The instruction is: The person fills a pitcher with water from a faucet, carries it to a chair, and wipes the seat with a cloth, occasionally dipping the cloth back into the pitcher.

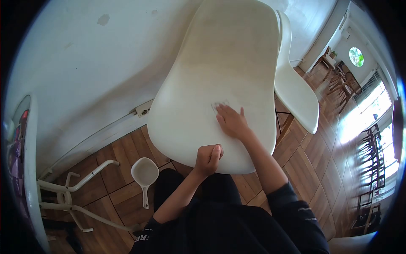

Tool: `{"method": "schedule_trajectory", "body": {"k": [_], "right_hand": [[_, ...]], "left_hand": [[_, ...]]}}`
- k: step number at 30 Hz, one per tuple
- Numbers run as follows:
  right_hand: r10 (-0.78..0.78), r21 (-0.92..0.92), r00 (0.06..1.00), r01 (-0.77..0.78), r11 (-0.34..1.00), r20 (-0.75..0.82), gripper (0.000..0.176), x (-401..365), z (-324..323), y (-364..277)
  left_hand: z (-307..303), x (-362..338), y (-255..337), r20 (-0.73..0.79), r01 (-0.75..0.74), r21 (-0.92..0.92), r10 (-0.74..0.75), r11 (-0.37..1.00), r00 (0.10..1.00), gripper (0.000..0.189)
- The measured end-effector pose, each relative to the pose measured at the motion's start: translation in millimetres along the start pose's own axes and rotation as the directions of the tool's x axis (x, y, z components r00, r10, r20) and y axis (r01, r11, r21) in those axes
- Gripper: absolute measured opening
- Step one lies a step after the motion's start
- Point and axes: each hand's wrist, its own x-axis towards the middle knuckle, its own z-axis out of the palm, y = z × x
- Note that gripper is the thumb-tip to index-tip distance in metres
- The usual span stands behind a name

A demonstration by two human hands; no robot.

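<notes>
A white moulded chair point(228, 63) stands in front of me against the wall, its seat facing up. My right hand point(232, 122) lies flat on the seat with fingers stretched out and thumb apart. At its fingertips shows a small greyish, shiny smudge point(219, 104). Over the front edge of the seat, my left hand point(209, 160) is closed in a fist with the thumb on top. Whatever may be inside the fist is hidden.
On the wooden floor left of my legs lies a white dipper point(145, 171). A second white chair point(298, 91) stands close on the right. White metal legs point(97, 173) stick out at the left. A socket point(144, 109) sits low on the wall. Wooden chairs point(347, 86) stand farther off.
</notes>
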Motion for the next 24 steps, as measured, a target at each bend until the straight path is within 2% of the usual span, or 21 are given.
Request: {"method": "schedule_trajectory", "body": {"k": [2, 6, 9, 13, 15, 17, 21, 24], "right_hand": [[-0.052, 0.008, 0.999, 0.052, 0.999, -0.018, 0.044, -40, -9, 0], [-0.022, -0.103, 0.999, 0.026, 0.994, 0.035, 0.048, -137, -49, -12], [0.006, -0.153, 0.998, 0.005, 0.988, 0.069, 0.053, -142, -52, -11], [0.064, -0.196, 0.996, -0.05, 0.979, 0.065, 0.058, -90, -33, 14], [0.14, -0.182, 0.977, -0.11, 0.977, 0.161, 0.06, -49, -34, 28], [0.215, -0.244, 0.947, -0.156, 0.957, 0.24, 0.064, 11, -25, 50], [0.249, -0.289, 0.943, -0.181, 0.94, 0.221, 0.068, 77, -6, 62], [0.279, -0.316, 0.935, -0.202, 0.927, 0.221, 0.071, 90, 3, 64]], "left_hand": [[-1, 0, 1, 0.004, -0.002, -0.011, 0.002, 1.0, 1.0, 0.039], [-2, 1, 5, 0.043, -0.01, -0.038, 0.011, 0.999, 0.999, 0.037], [-2, 0, 4, 0.055, -0.003, -0.032, 0.005, 0.999, 0.998, 0.036], [-3, 0, 3, 0.074, 0.012, -0.039, -0.009, 0.999, 0.997, 0.035], [-4, -1, 5, 0.083, 0.022, -0.04, -0.019, 0.999, 0.996, 0.035], [-5, -1, 6, 0.079, -0.003, -0.028, 0.006, 1.0, 0.997, 0.035], [-4, -1, 4, 0.08, -0.058, 0.019, 0.057, 0.998, 0.995, 0.035], [-5, -1, 5, 0.074, -0.031, 0.007, 0.03, 1.0, 0.997, 0.036]]}}
